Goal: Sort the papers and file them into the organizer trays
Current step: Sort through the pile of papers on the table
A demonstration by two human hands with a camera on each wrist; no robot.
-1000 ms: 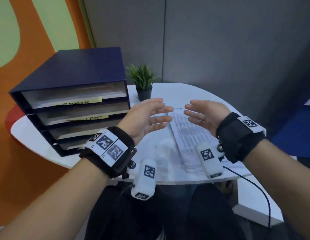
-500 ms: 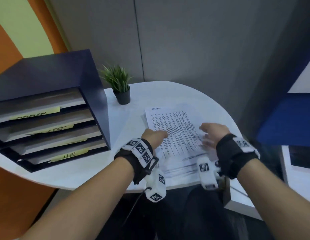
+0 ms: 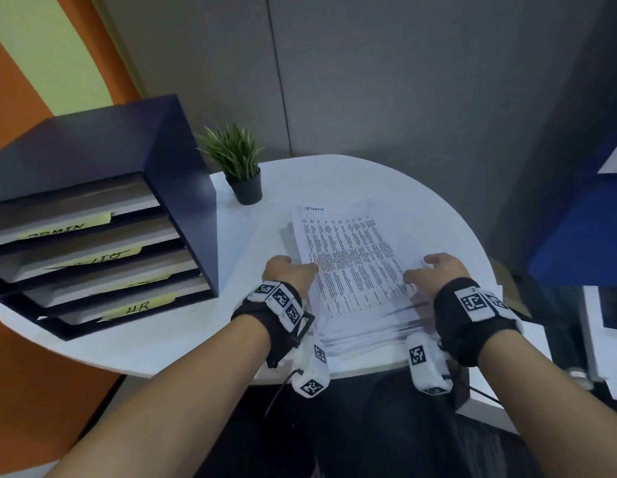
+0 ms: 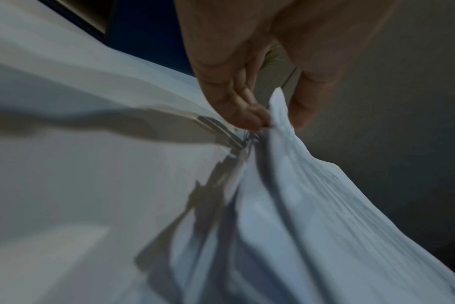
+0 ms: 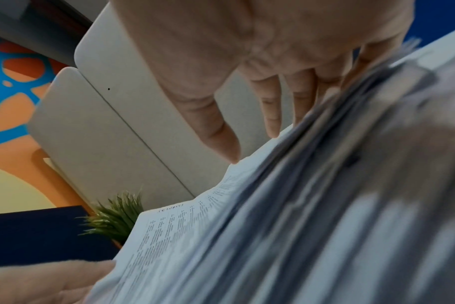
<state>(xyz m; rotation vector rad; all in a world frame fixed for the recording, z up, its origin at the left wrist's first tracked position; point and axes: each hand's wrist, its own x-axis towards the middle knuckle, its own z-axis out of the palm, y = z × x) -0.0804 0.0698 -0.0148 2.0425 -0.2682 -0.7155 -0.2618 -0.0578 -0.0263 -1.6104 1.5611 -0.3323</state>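
While the head view looks down on the table [image 3: 386, 174], a thick stack [image 3: 355, 267] of printed sheets lies near its front edge, well apart from the organizer [image 3: 103, 215] at the left, whose four labelled trays seem to hold some paper already. The left hand [image 3: 290, 274] sits at the stack's left edge, the right hand [image 3: 434, 270] at its right edge; a plant [image 3: 238, 163] stands behind. From the left wrist, fingers [image 4: 247, 115] and thumb pinch the lifted edge of the top sheets [image 4: 281, 115]. From the right wrist, the fingers [image 5: 273, 115] are nearly straight and slightly spread, tips pressing on the stack's fanned edge [image 5: 325, 185], curled round nothing. Judging by the stack's thickness, sorting has barely begun: nearly every sheet remains to be read and filed.
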